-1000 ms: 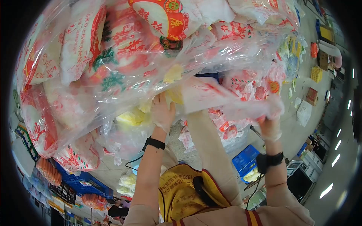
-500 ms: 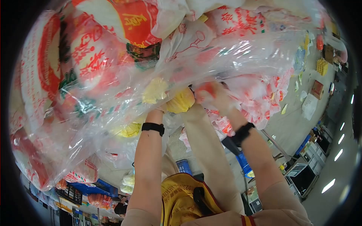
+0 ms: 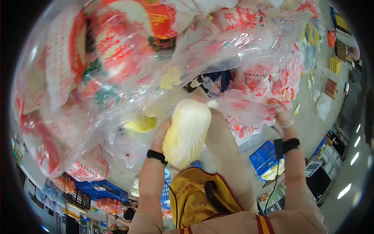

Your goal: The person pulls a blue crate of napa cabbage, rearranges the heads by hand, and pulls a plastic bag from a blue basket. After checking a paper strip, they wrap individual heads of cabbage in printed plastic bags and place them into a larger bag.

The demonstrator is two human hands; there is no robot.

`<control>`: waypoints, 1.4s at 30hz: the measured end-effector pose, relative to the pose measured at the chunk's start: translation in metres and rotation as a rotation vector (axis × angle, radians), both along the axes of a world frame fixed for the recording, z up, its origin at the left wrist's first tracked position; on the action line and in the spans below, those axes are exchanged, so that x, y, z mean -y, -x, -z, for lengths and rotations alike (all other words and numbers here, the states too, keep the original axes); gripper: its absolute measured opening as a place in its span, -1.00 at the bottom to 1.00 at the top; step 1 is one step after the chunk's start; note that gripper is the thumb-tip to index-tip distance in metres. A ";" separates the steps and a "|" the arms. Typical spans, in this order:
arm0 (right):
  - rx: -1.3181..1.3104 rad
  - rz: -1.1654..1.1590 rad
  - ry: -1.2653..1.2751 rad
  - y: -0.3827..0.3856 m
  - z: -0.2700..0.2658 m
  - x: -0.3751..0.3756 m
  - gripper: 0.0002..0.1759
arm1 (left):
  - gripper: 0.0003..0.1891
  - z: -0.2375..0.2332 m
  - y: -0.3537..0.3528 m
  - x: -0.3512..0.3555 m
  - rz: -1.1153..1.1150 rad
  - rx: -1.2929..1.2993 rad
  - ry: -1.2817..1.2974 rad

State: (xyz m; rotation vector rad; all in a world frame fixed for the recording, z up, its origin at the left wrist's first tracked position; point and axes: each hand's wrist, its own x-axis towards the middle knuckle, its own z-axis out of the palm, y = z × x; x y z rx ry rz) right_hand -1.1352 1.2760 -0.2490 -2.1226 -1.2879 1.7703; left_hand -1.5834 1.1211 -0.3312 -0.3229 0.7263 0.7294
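Observation:
A pale yellow and white napa cabbage (image 3: 187, 130) is held in front of my legs. My left hand (image 3: 161, 134) is closed on its left side, with the fingers partly hidden behind it. Off to the right, my right hand (image 3: 281, 114) grips a thin red-and-white plastic bag (image 3: 245, 106), which stretches from the hand toward the cabbage's top end. A large clear plastic sheet (image 3: 218, 58) spreads over the pile beyond both hands. Beside my left hand, a yellow-green cabbage (image 3: 141, 124) shows through clear plastic.
Printed sacks (image 3: 120, 46) fill the far left. Crumpled red-and-white bags (image 3: 261, 80) hang in front of me. A blue crate (image 3: 263, 156) with pale leafy produce stands below my right arm. Scraps and a cardboard box (image 3: 331, 89) lie on the floor to the right.
The cabbage has come closer to my body and shows much more of itself. My right hand has moved right, drawing the red-and-white plastic bag out with it.

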 end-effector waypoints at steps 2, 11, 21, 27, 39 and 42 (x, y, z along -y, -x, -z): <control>1.002 -0.665 0.081 -0.097 0.011 0.009 -0.27 | -0.33 -0.027 0.007 0.032 -0.128 0.096 0.038; -0.232 -0.217 -0.034 0.244 0.007 0.064 -0.36 | -0.21 -0.073 0.067 0.170 -0.622 0.018 0.244; 0.386 -0.678 -0.224 0.275 0.123 0.106 -0.70 | -0.36 -0.039 0.143 0.199 -0.515 -0.351 0.304; -0.413 0.044 0.277 0.228 0.004 0.068 -0.65 | -0.23 -0.007 0.143 0.091 -0.015 -0.604 -0.332; -0.645 -0.209 0.319 0.235 -0.025 0.109 -0.42 | -0.33 0.129 0.053 0.068 0.279 -0.389 -0.137; -0.728 -0.085 0.339 0.228 -0.019 0.109 -0.44 | -0.36 0.120 0.040 0.087 -0.086 -0.291 -0.065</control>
